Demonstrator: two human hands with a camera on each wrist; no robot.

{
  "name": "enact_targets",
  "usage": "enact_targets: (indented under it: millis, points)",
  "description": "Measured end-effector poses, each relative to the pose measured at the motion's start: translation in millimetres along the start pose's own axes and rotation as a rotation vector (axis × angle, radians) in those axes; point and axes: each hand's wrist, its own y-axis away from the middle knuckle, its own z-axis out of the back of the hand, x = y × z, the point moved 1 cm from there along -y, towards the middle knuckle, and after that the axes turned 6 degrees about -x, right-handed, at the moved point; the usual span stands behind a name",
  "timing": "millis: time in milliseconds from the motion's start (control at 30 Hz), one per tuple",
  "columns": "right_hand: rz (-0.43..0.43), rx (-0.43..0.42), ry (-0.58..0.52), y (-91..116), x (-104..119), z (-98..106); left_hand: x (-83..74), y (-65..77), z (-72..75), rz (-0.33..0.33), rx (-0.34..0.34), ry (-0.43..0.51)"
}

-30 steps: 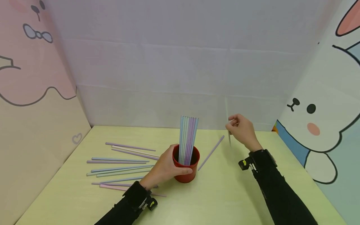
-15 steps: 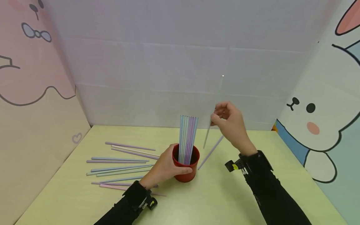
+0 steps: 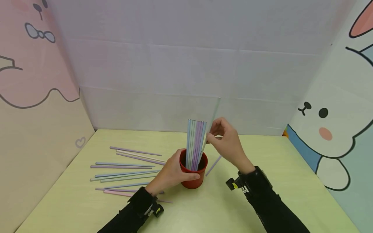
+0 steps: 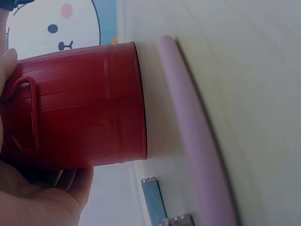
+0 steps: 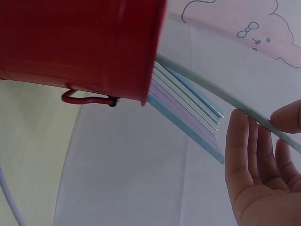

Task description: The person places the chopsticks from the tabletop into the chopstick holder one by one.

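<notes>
In the head view my left hand holds a small red pail by its side, fingers around it. Several pastel chopsticks stand upright in it, leaning on the far rim. My right hand pinches a pale green chopstick between thumb and fingers. Tilted, it has its lower end inside the pail's mouth, beside the others. The right wrist view shows this green chopstick crossing the rim; its lower tip is hidden. A wire handle shows on the pail in the left wrist view.
More chopsticks in purple, blue, green, white and pink lie spread on the pale yellow table at left. One purple chopstick lies right of the pail. A pale cloth wall closes off the back.
My right hand has moved left and brought the green chopstick from the right side over to the pail, its lower end dropping inside the mouth. The left hand has stayed on the pail.
</notes>
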Motion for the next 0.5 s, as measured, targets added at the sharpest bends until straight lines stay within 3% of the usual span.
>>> enact_targets:
  millis: [500]
  points:
    - [-0.068,0.013,0.171,26.7,-28.6,-15.8,-2.0,1.4,0.0,0.001,-0.013,-0.003]
